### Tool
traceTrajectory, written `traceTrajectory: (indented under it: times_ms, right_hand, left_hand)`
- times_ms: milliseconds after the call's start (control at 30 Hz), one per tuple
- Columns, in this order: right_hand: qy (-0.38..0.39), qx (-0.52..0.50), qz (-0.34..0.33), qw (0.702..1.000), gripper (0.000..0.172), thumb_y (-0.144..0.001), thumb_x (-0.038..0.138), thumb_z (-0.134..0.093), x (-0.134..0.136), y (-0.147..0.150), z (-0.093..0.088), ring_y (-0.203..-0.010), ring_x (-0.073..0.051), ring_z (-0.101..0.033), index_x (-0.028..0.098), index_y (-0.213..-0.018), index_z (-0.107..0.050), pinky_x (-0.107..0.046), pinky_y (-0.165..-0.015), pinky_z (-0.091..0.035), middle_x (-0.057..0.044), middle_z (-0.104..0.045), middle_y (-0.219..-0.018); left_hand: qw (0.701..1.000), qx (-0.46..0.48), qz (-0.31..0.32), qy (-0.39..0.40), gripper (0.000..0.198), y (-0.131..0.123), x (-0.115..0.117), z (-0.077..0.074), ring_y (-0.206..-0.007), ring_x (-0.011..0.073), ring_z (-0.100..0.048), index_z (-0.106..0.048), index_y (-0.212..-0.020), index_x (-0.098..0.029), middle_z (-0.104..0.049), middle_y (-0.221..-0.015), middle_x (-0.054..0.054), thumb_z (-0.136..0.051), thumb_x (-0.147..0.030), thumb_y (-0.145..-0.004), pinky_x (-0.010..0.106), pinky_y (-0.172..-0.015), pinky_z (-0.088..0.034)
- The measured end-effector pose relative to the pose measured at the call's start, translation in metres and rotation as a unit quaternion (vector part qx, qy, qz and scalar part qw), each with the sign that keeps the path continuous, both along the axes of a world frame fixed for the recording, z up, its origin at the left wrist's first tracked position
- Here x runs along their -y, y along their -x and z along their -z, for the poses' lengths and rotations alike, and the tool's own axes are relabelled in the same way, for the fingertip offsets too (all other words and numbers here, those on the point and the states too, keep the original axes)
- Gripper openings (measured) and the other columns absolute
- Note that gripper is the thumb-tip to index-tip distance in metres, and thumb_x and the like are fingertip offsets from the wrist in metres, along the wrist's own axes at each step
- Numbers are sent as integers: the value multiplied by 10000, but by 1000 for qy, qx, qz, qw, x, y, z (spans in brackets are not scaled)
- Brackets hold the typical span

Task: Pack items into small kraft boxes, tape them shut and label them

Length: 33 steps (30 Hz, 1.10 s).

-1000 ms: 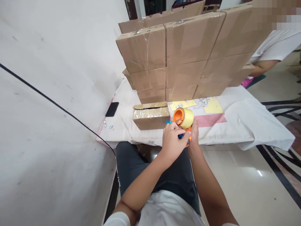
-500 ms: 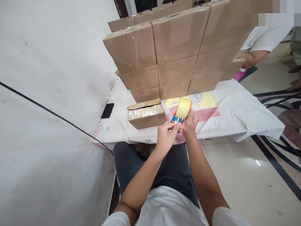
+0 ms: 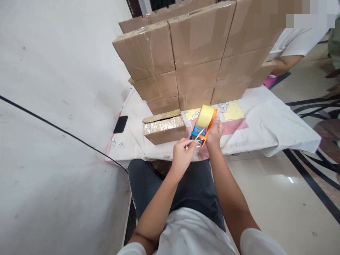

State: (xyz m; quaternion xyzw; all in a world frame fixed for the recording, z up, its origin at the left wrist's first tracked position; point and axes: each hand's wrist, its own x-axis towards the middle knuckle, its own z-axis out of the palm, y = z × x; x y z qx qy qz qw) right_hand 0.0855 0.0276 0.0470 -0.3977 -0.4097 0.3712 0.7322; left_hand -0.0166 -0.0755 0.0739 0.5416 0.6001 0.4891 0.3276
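My right hand [image 3: 214,132] grips an orange and blue tape dispenser [image 3: 201,129] that carries a yellow roll of tape [image 3: 205,115], held above the front edge of the cloth-covered table [image 3: 265,120]. My left hand [image 3: 182,153] pinches the clear loose end of the tape [image 3: 196,141] at the dispenser's mouth. A small taped cardboard box [image 3: 164,126] lies on the table just left of both hands.
A wall of stacked cardboard boxes [image 3: 196,53] fills the back of the table. A black phone [image 3: 120,124] lies at the table's left edge beside the white wall. Another person in a white shirt [image 3: 289,46] is behind the boxes at right. Tiled floor lies to the right.
The dispenser has turned so the roll's yellow face shows and it has risen. My left hand has moved to pinch the tape end and pulled it slightly towards me.
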Motion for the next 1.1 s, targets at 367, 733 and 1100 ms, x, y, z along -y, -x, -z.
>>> traceTrajectory:
  times_ms: [367, 733, 1100]
  right_hand:
    - [14, 27, -25, 999, 535, -939, 648, -476, 10, 11, 24, -533, -129, -340, 222, -616, -475, -281, -510, -317, 36, -399, -567]
    - [29, 55, -1, 998, 552, -936, 634, -500, 15, 8, 31, -520, -132, -299, 236, -572, -383, -300, -479, -282, 38, -346, -546]
    - [58, -72, -17, 996, 505, -886, 683, -534, 13, 13, 16, -549, -143, -476, 239, -654, -473, -283, -532, -452, 31, -470, -585]
  left_hand:
    - [968, 191, 42, 157, 226, 20, 6, 11, -572, 129, -575, -752, -789, -141, -684, -623, 29, -756, -360, -734, 251, -593, -431]
    - [961, 219, 11, 167, 332, 24, 15, 24, -570, 136, -613, -720, -825, -146, -732, -657, 51, -795, -450, -716, 254, -611, -474]
    - [948, 230, 60, 213, 339, 24, 13, 30, -595, 133, -611, -718, -706, -150, -758, -718, 85, -739, -485, -755, 232, -557, -375]
